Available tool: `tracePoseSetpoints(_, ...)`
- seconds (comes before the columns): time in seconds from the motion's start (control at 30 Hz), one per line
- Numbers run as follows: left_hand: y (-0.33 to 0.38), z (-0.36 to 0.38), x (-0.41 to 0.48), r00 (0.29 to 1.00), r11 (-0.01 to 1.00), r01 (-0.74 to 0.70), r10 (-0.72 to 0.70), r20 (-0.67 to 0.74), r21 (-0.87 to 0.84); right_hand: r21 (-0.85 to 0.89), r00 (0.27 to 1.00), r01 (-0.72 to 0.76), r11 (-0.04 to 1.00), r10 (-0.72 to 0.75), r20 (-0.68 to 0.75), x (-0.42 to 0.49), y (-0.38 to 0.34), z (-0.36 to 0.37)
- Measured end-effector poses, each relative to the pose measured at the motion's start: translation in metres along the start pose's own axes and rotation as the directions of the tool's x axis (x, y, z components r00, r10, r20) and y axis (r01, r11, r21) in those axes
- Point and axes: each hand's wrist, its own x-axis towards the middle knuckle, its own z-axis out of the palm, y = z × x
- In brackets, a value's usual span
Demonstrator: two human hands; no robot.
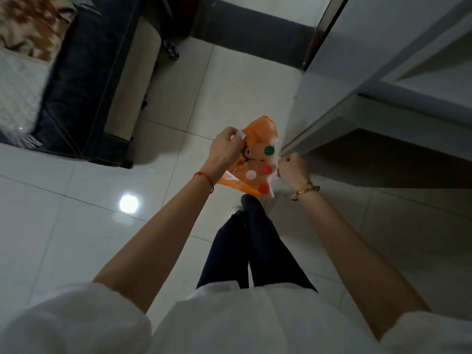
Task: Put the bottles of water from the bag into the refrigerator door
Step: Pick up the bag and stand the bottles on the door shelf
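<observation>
A person looks straight down at their own two outstretched arms, which hold an orange plastic bag [258, 130] open above a glossy pale tiled floor [76, 200]. Four bottle caps show inside the bag's mouth: one green cap [269, 150], two red caps [267, 169] [263, 188] and one white cap [251, 175]; the bottles beneath them are mostly hidden by the bag. The left hand [226, 149] is curled closed around the bag's white handle on the left side, its wrist wearing a thin red string bracelet [204, 178]. The right hand [292, 166] is clenched in a fist gripping the opposite edge of the bag, its wrist wearing a gold bangle [305, 190]. Both forearms are bare, with white sleeves near the bottom of the view. Just beside the right hand, on the right, stands the open refrigerator door [357, 72], pale grey, with its lower edge close to the bag. Below the bag are the person's legs in dark trousers [255, 251] and one white shoe [236, 209]. At the upper left sits a dark sofa [89, 85] with a patterned blanket [28, 24], well apart from the bag.
</observation>
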Motion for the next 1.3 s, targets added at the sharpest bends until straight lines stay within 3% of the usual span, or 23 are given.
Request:
tracePoseSetpoints(0.3,0.060,0.000,-0.145,0.989,0.976,-0.147,0.140,0.052,0.163,0.083,0.995,0.019,0.996,-0.011,-0.102,-0.133,0.025,-0.077)
tracePoseSetpoints(0.6,0.102,0.053,-0.243,0.924,0.931,-0.299,0.228,0.308,0.208,0.224,0.948,-0.106,0.969,0.167,-0.272,-0.239,0.095,-0.148)
tracePoseSetpoints(0.8,0.136,0.106,-0.297,0.826,0.875,-0.457,0.352,0.440,0.158,0.347,0.896,-0.129,0.929,0.259,-0.360,-0.285,0.147,-0.191)
tracePoseSetpoints(1.03,0.172,0.181,-0.352,0.743,0.865,-0.499,0.392,0.542,0.058,0.412,0.864,-0.121,0.903,0.300,-0.404,-0.319,0.213,-0.252)
tracePoseSetpoints(1.3,0.214,0.262,-0.397,0.740,0.846,-0.531,0.438,0.511,0.044,0.370,0.862,-0.143,0.918,0.299,-0.410,-0.324,0.287,-0.324)
